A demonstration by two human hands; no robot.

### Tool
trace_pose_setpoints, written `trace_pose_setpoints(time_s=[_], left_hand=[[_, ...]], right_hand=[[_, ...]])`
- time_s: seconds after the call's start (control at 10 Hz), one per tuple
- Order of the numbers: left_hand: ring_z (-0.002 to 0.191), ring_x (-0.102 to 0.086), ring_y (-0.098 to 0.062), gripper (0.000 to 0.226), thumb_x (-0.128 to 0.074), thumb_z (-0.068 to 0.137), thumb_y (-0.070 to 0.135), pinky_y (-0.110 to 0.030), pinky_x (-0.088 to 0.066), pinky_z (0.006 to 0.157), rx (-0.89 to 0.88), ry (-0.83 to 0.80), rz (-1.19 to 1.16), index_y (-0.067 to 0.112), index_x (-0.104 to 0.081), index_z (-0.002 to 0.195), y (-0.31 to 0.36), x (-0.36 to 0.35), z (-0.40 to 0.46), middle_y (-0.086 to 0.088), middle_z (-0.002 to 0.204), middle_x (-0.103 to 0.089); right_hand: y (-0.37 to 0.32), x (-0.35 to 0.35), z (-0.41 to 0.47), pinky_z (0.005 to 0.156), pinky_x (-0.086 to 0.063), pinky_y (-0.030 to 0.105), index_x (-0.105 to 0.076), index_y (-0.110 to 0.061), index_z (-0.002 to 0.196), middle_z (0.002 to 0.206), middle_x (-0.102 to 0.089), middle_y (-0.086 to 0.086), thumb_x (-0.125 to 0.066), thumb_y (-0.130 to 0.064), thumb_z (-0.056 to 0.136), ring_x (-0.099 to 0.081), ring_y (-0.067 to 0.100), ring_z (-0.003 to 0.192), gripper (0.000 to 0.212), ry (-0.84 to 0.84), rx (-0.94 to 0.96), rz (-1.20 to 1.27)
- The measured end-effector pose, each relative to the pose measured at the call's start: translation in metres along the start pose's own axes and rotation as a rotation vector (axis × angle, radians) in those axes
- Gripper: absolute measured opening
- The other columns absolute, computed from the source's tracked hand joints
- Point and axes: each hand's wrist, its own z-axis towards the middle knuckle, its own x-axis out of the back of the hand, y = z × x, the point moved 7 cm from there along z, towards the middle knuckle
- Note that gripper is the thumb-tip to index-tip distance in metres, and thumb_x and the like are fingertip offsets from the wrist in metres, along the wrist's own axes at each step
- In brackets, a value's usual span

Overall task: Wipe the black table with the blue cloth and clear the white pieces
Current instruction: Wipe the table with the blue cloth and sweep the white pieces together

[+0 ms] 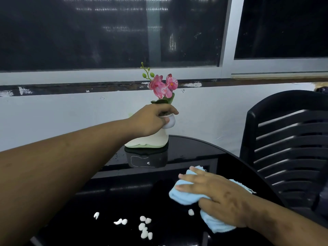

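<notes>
My right hand (218, 196) presses flat on the blue cloth (184, 194), which lies bunched on the glossy black table (124, 196) at the right. Several white pieces (144, 227) are scattered on the table near the front, left of the cloth, and one more lies just beside the cloth's lower edge. My left hand (150, 120) reaches to the table's far side and grips the rim of a small white pot (170, 122) holding pink artificial orchids (164, 86). The pot is lifted, above a cream and green boot-shaped holder (149, 141).
A black slatted plastic chair (287, 148) stands close against the table's right edge. Behind the table runs a white wall with a dark window above it. The table's rounded edge curves away at the far right.
</notes>
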Motion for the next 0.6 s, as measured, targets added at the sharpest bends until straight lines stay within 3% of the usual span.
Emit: trace_pose_setpoints(time_s=[0.1,0.2,0.3,0.4,0.6], left_hand=[[0.107,-0.053,-0.006,0.035,-0.054,0.094,0.01,-0.012,-0.038,0.084,-0.004,-0.005,0.006,0.034,-0.066,0.117,0.0,-0.005,0.002,0.012,0.12,-0.059],[0.106,-0.051,-0.005,0.036,-0.053,0.094,0.009,-0.008,-0.035,0.079,0.001,-0.014,-0.001,0.031,-0.065,0.119,-0.001,-0.015,0.006,0.012,0.121,-0.059],[0.108,-0.052,-0.007,0.036,-0.053,0.093,0.008,-0.008,-0.035,0.08,0.006,-0.022,0.001,0.029,-0.065,0.12,-0.004,-0.032,0.015,0.01,0.121,-0.059],[0.113,-0.053,-0.006,0.036,-0.052,0.093,0.006,-0.008,-0.037,0.083,0.001,-0.049,-0.01,0.025,-0.064,0.121,-0.006,-0.054,0.026,0.007,0.123,-0.061],[0.119,-0.052,-0.014,0.037,-0.05,0.092,0.002,-0.022,-0.037,0.094,0.051,-0.13,-0.023,0.024,-0.064,0.118,-0.02,-0.106,0.051,-0.001,0.128,-0.059]], right_hand=[[-0.019,0.134,0.036,0.122,0.0,0.025,-0.037,-0.044,0.146,0.158,-0.021,-0.02,-0.018,-0.049,0.075,-0.006,0.0,0.148,0.074,0.099,-0.037,-0.129],[-0.006,0.199,0.049,0.123,0.0,0.029,-0.032,-0.049,0.146,0.157,-0.019,-0.022,-0.014,-0.052,0.073,-0.006,0.003,0.148,0.075,0.266,-0.205,-0.263],[0.016,0.204,0.05,0.122,-0.009,0.043,-0.026,-0.05,0.148,0.159,-0.025,-0.018,-0.018,-0.049,0.084,-0.014,0.015,0.15,0.065,0.259,-0.292,-0.34],[0.028,0.229,0.046,0.119,-0.016,0.047,-0.028,-0.045,0.148,0.157,-0.029,-0.014,-0.027,-0.046,0.089,-0.022,0.021,0.145,0.058,0.373,-0.476,-0.413],[0.031,0.228,0.045,0.12,-0.01,0.052,-0.024,-0.039,0.151,0.155,-0.032,-0.006,-0.031,-0.041,0.096,-0.019,0.03,0.146,0.056,0.425,-0.611,-0.418]])
